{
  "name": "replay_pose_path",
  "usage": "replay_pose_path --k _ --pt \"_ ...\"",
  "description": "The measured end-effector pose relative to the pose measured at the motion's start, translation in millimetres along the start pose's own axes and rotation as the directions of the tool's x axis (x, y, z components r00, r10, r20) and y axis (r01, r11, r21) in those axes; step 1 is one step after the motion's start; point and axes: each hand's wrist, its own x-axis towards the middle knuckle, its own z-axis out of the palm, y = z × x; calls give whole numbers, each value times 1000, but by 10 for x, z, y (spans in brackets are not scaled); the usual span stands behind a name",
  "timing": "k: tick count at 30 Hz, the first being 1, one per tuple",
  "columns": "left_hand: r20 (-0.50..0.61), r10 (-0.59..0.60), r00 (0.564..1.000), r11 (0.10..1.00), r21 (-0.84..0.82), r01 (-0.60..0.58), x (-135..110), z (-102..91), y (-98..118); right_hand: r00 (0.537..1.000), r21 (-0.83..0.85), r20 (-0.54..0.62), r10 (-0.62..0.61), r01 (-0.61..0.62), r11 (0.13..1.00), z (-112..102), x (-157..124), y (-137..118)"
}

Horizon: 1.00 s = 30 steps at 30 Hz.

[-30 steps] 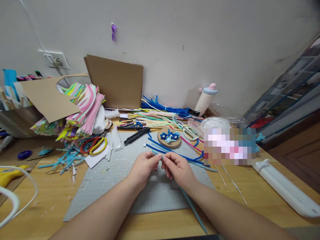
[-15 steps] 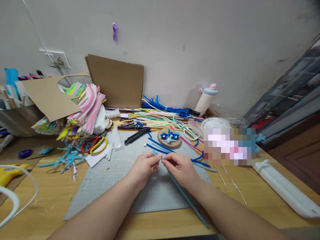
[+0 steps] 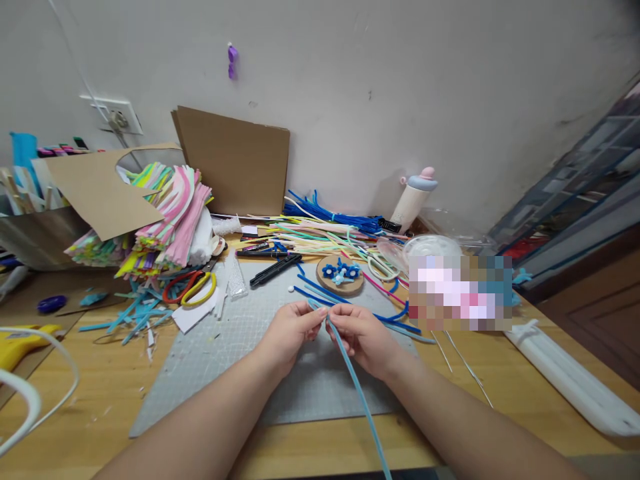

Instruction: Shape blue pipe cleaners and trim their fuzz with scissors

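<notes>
My left hand [image 3: 289, 331] and my right hand [image 3: 361, 337] meet over a grey cutting mat [image 3: 215, 360], both pinching one end of a light blue pipe cleaner [image 3: 356, 388]. Its free length runs down towards me between my forearms. Just beyond my fingers lie several dark blue pipe cleaners [image 3: 320, 293] and a round wooden disc [image 3: 340, 275] carrying small blue flowers.
A pile of coloured pipe cleaners [image 3: 160, 220], cardboard sheets [image 3: 235, 163] and red and yellow scissors [image 3: 193, 288] crowd the left. A black utility knife [image 3: 274, 270], a small bottle [image 3: 413, 198] and a clear tub [image 3: 431, 247] sit behind. A white tube [image 3: 575, 381] lies right, a yellow glue gun [image 3: 20, 337] far left.
The long tail of the light blue pipe cleaner has swung leftward, from beside my right forearm to between my arms. Both hands stayed pinched at its end.
</notes>
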Motion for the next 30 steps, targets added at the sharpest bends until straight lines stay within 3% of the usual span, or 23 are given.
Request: replay_pose_path --k 3,6,7,9,10,11,13,15,18,21,24,26,30 --pt "12 7 1000 1000 0 -7 -2 4 11 986 32 116 123 -128 991 -26 27 -45" --pt "20 -4 1000 1000 -20 4 -2 -1 26 977 18 139 163 -167 986 -15 48 -36" --pt "21 -11 1000 999 -35 12 -1 -5 30 988 -9 101 116 -115 993 -5 51 -18" --pt "7 -25 1000 997 -75 26 1 -12 30 993 -199 -26 -113 106 974 14 48 28" --pt "-6 -32 999 995 -95 31 1 -15 28 958 -363 -66 -278 236 902 20 43 50" --pt "-22 -38 999 993 -114 35 2 -17 26 895 -535 -59 -441 345 771 25 37 67" --pt "-46 -54 997 988 -145 47 1 -14 22 756 -764 73 -651 461 451 32 25 82" --pt "-58 -68 996 984 -169 57 -3 -4 28 652 -839 221 -726 506 199 40 18 74" --pt "-76 -83 994 978 -199 66 -14 16 57 551 -857 352 -757 515 -24 58 18 41" --pt "-86 -88 992 974 -216 68 -26 26 87 480 -861 430 -765 473 -187 68 22 3" --pt "-92 -73 993 975 -218 51 -27 15 102 462 -858 485 -743 417 -300 82 26 -34" --pt "-100 -52 994 976 -214 30 -20 -1 106 480 -863 485 -731 396 -312 107 34 -55" --pt "-129 1 992 979 -200 -27 0 -36 112 504 -890 429 -749 378 -255 191 63 -66"
